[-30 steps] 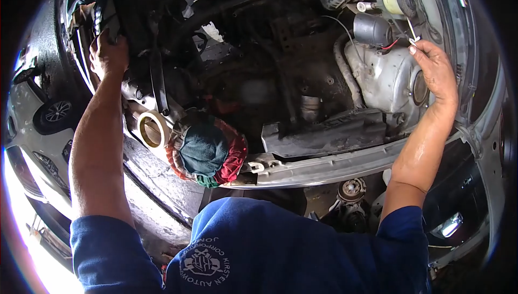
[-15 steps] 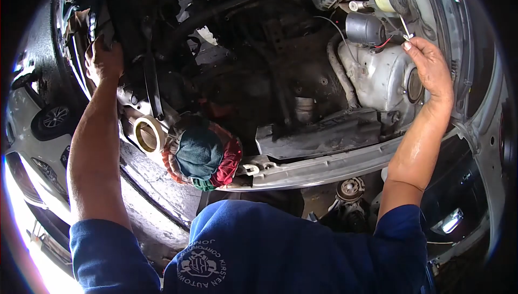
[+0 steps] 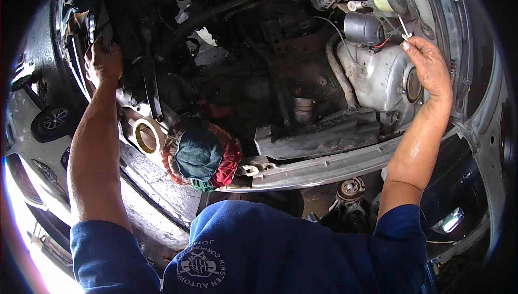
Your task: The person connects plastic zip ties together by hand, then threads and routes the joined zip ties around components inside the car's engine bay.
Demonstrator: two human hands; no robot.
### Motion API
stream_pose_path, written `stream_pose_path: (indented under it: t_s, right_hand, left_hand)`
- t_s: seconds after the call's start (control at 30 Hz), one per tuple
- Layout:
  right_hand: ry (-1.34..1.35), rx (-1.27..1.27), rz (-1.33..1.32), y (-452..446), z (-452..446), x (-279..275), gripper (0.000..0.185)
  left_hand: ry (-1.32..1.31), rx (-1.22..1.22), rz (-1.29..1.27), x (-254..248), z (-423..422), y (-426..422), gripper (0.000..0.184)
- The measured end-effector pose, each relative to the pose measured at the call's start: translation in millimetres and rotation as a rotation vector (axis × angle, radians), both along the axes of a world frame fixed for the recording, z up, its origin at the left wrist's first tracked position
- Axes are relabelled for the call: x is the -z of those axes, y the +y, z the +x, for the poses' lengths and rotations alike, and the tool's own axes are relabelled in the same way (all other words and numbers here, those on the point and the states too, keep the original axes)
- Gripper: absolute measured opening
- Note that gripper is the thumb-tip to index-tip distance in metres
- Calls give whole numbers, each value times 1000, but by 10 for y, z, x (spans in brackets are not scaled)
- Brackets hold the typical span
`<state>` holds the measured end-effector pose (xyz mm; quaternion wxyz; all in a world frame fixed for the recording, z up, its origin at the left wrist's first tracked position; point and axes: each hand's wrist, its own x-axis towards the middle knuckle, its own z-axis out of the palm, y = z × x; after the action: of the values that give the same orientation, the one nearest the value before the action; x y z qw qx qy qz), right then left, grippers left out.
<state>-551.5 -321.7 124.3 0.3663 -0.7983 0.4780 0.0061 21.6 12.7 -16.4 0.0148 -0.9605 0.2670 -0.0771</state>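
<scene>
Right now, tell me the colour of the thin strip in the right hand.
The thin strip is white, showing best in the head view.

Left grip (image 3: 103,63) with hold unclear, blue shirt (image 3: 270,245) cut off below

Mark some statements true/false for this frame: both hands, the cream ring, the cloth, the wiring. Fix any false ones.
1. The right hand pinches the end of a thin white strip. True.
2. The cream ring lies left of the bundled cloth in the picture. True.
3. The left hand holds the cream ring. False: the hand is apart from it, higher in the picture.
4. The bundled cloth is a single colour. False: it shows dark green and red, among others.
5. A red wire shows beside the dark cylinder. True.
</scene>
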Motion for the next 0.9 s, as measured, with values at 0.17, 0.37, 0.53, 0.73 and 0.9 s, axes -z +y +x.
stream_pose_path:
  t_s: [0.17, 0.37, 0.53, 0.73, 0.9]
  right_hand:
    - [1, -14, -4, -17, -13, 2, 23]
    - [31, -19, -36, -21, -23, 15, 25]
    - [36, -11, -23, -19, -21, 9, 24]
    - [-13, 11, 4, -31, -54, 50, 24]
    - [-9, -3, -5, -34, -49, 45, 25]
  left_hand:
    - [-10, 35, -7, -5, 5, 5, 58]
    - [-21, 23, -7, 15, 12, 2, 58]
    - [-12, 9, 4, 20, 21, 5, 58]
    - [-7, 9, -15, 67, 66, 23, 58]
    - [-20, 38, -34, 69, 73, 37, 59]
